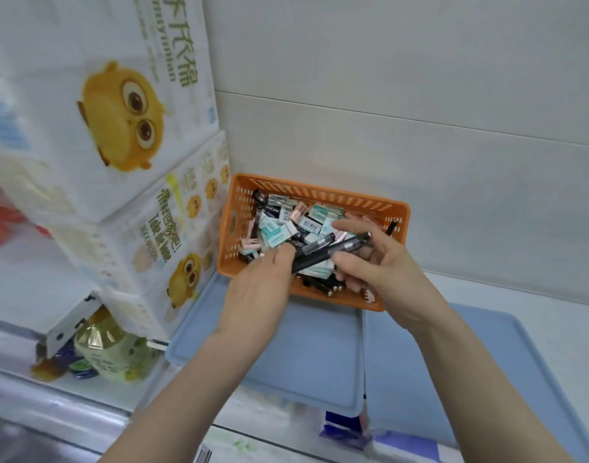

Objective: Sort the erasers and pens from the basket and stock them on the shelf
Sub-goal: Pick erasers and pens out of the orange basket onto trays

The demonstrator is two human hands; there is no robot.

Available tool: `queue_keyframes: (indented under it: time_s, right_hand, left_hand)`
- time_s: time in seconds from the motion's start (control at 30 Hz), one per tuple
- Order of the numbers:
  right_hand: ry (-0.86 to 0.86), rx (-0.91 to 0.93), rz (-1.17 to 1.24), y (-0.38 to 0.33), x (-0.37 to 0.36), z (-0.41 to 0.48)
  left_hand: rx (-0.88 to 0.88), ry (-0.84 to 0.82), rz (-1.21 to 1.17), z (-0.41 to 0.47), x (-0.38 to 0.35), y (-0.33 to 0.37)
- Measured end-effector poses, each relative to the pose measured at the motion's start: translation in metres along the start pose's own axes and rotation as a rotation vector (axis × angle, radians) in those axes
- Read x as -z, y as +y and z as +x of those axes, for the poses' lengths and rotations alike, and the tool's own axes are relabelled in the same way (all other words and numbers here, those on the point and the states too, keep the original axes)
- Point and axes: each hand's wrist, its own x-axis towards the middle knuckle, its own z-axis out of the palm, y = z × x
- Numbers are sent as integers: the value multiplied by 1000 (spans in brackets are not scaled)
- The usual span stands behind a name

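"Pens (323,250), two black ones with clear caps: is that what's held over the basket (319,192)?"

"Yes. The left hand (259,289) has its thumb and fingers closed round their lower ends. They slant up and away to the right, across the right hand (383,262)."

"Is the right hand gripping them too?"

"I can't tell. The cap ends lie between its outstretched forefinger and the thumb beneath, and its other fingers curl loosely down towards the basket. Whether it pinches the pens or only touches them, I can't make out."

"Where's everything else?"

"Directly under both hands, in the orange basket. Erasers (276,233) in mint-green and pink sleeves are heaped just beyond the left hand's thumb, some with barcodes up. The other pens (321,285), also black, lie along the near wall below the right hand's fingers."

"What's the basket standing on?"

"The white shelf (537,295), close to the wall beyond the hands. Its near edge meets a pale blue tray (303,355) that runs under the left wrist. A second blue tray (453,362) sits just beside that one, under the right forearm."

"Anything off to the left hand's side?"

"Stacked tissue packs (119,128) printed with a yellow owl, right beside the basket's left wall. Below them, nearer than the hands, there's a yellowish bottle (109,355) in shiny wrap."
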Motion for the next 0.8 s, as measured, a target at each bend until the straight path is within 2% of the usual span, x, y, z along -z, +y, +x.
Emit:
queue_keyframes:
  time_s: [0.07, 0.13, 0.3, 0.37, 0.47, 0.6, 0.73, 0.8]
  right_hand:
    - [51, 30, 54, 10, -9, -2]
    - [60, -18, 97, 19, -17, -4]
    - [-93, -123, 80, 33, -29, -4]
    - [-82, -113, 94, 34, -32, -2]
    - [8, -44, 4, 34, -28, 0]
    - [171, 113, -436, 42, -12, 8]
    - [177, 155, -665, 47, -14, 20]
    - [168, 179, -717, 48, -20, 25]
  left_hand:
    - [-7, -71, -117, -8, -7, 4]
    - [-63, -88, -225, -17, -10, 6]
    - [-10, -222, -366, -31, -12, 6]
    - [25, -182, -365, -37, -8, 2]
    - [142, -122, -224, -54, -3, -26]
    - [279, -130, 41, -93, -6, -80]
    - [305, -329, 228, -81, -20, -88]
    - [218, -293, 283, -61, -30, -79]
